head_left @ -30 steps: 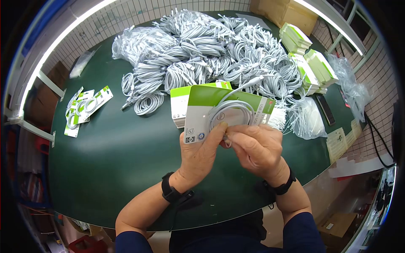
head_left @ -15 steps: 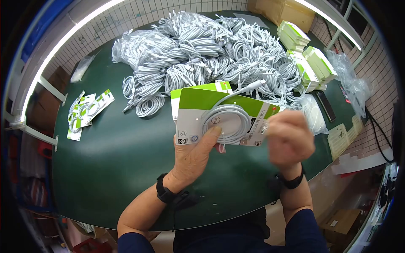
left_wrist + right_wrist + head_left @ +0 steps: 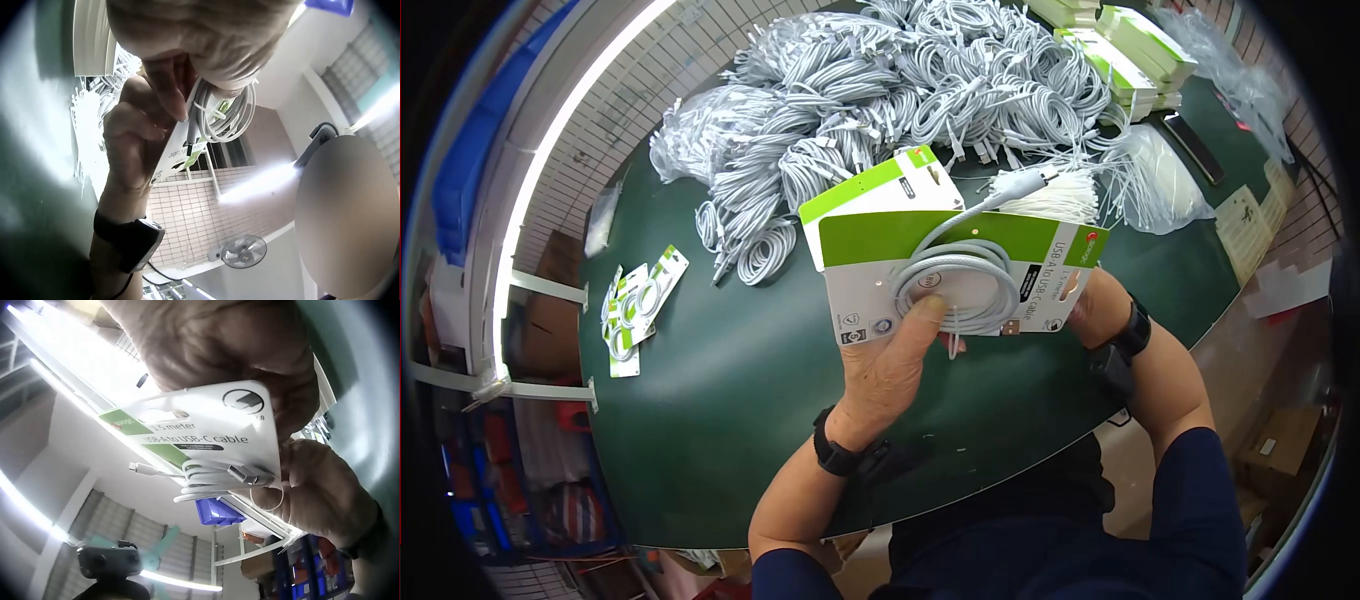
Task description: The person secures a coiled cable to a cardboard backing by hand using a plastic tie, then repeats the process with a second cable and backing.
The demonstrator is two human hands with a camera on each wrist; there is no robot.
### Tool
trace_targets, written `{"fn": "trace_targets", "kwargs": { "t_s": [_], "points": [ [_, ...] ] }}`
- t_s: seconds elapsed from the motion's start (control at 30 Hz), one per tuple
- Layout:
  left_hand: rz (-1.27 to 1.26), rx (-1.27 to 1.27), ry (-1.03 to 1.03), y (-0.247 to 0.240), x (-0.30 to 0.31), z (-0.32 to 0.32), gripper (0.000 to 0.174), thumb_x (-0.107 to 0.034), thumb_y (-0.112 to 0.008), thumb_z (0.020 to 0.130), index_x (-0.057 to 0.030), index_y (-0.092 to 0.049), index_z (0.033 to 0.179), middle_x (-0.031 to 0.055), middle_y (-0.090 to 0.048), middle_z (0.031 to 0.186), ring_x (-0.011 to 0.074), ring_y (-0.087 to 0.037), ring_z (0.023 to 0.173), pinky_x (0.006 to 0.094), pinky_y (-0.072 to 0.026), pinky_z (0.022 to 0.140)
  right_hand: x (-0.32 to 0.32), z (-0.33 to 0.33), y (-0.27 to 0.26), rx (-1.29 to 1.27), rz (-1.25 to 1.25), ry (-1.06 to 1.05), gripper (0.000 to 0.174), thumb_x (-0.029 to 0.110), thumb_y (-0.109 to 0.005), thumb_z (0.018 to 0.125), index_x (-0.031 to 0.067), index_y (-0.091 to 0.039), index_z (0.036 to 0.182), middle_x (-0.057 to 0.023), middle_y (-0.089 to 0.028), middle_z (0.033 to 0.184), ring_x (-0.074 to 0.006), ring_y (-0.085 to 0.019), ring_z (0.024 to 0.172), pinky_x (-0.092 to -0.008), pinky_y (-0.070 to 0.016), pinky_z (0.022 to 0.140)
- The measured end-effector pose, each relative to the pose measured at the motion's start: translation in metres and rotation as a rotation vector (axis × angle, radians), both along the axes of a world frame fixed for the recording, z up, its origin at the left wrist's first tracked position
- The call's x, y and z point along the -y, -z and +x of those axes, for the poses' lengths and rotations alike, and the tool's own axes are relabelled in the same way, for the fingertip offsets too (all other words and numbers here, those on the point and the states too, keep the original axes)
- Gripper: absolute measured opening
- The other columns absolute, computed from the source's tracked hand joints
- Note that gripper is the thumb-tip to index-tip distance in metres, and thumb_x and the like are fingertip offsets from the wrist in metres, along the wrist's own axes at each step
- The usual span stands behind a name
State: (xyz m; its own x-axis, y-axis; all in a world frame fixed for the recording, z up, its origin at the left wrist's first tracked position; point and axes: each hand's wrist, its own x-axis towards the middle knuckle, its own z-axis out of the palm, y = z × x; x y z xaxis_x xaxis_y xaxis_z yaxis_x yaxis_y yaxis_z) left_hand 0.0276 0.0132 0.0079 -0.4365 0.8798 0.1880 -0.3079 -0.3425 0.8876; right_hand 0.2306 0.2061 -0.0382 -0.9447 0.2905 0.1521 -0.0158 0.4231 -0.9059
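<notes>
My left hand (image 3: 885,380) holds a green-and-white printed card (image 3: 855,235) upright, its thumb pressed on a coiled white USB cable (image 3: 1007,290) against the front. The cable's plug end (image 3: 1025,183) sticks out past the card's top edge. A thin white tie (image 3: 954,347) loops below the coil. My right hand (image 3: 1105,305) is at the card's right end, its fingers hidden behind it in the head view. In the left wrist view the right hand (image 3: 134,137) shows bent fingers close to the card's back; I cannot tell whether they pinch it.
Behind the held card stand more cards (image 3: 870,200). A large heap of coiled cables (image 3: 830,90) covers the table's far side. Finished-looking carded cables (image 3: 640,305) lie left. White ties (image 3: 1055,195), a bagged bundle (image 3: 1160,190), a phone (image 3: 1193,148) and card stacks (image 3: 1110,70) are right.
The right hand has left the coil's lower edge, swung out right in a blur, then moved in behind the card's right end. The left hand keeps its hold; the head view has shifted.
</notes>
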Motion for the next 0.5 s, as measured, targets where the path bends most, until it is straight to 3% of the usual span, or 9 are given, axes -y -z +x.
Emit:
{"fn": "trace_targets", "kwargs": {
  "t_s": [0.03, 0.13, 0.33, 0.5],
  "points": [
    [-0.005, -0.002, 0.003, 0.001, 0.0, 0.0, 0.042, -0.002, -0.065, 0.102, 0.0006, -0.052, 0.142, 0.0154, -0.067, 0.124, 0.0207, -0.07, 0.098, 0.0331, -0.0624, 0.065, 0.005, -0.001, -0.009, 0.057, -0.168, 0.003, 0.046, 0.047, -0.054, 0.11, 0.012, -0.069, 0.136, -0.0149, -0.067, 0.139, -0.0371, -0.064, 0.126, -0.0446, -0.0507, 0.108],
    [-0.001, -0.027, -0.005, 0.002, -0.002, 0.0, 0.042, -0.002, -0.065, 0.102, 0.0003, -0.052, 0.142, 0.015, -0.067, 0.123, 0.0203, -0.07, 0.097, 0.0331, -0.0626, 0.066, 0.004, -0.001, 0.001, 0.083, 0.005, 0.043, 0.053, 0.053, -0.05, 0.109, 0.0115, -0.07, 0.134, -0.0143, -0.068, 0.137, -0.0356, -0.065, 0.126, -0.0438, -0.0518, 0.106],
    [-0.016, -0.012, 0.006, 0.006, -0.002, -0.002, 0.043, -0.003, -0.067, 0.101, -0.0003, -0.052, 0.142, 0.0149, -0.066, 0.123, 0.0199, -0.07, 0.096, 0.0329, -0.0625, 0.066, 0.002, -0.001, 0.004, 0.059, -0.033, 0.055, 0.052, 0.051, -0.049, 0.111, 0.0102, -0.069, 0.136, -0.0141, -0.069, 0.135, -0.0321, -0.066, 0.125, -0.0425, -0.0526, 0.105],
    [-0.009, -0.031, -0.023, 0.004, -0.005, 0.0, 0.039, -0.007, -0.065, 0.104, -0.0014, -0.052, 0.141, 0.014, -0.066, 0.123, 0.0204, -0.07, 0.095, 0.0328, -0.061, 0.063, 0.009, -0.008, -0.015, -0.01, -0.244, 0.034, 0.044, 0.04, -0.063, 0.107, 0.0067, -0.068, 0.136, -0.0126, -0.073, 0.131, -0.0248, -0.07, 0.118, -0.038, -0.0572, 0.099]
  ]
}}
